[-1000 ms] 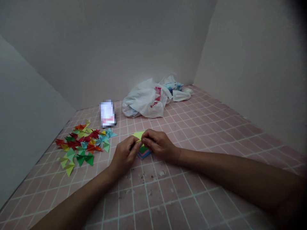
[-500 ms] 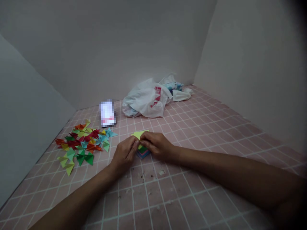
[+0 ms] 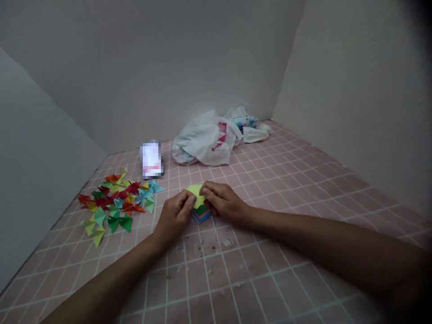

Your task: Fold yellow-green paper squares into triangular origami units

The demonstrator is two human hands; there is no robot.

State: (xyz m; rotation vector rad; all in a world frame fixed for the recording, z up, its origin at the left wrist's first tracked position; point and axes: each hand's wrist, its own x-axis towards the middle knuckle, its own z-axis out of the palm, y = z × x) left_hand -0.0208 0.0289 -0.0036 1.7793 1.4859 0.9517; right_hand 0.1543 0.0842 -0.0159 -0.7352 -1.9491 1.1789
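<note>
My left hand (image 3: 173, 217) and my right hand (image 3: 225, 202) pinch a folded yellow-green paper (image 3: 195, 195) between their fingertips, just above the pink tiles. Directly under the hands sits a small stack of coloured paper squares (image 3: 201, 214), green on top, partly hidden by the fingers. To the left of my left hand lies a loose heap of folded paper triangles (image 3: 114, 203) in red, green, yellow, orange and blue.
A pixelated white object (image 3: 151, 159) stands on the pink tiled surface (image 3: 256, 189) behind the heap. A crumpled white plastic bag (image 3: 204, 140) lies at the back by the grey walls (image 3: 135, 76). Small crumbs and chipped spots mark the tiles near me.
My fingers have shifted on the yellow-green paper, and more of its folded shape now shows between my hands. The hands have drawn slightly back. The heap and bag have not moved.
</note>
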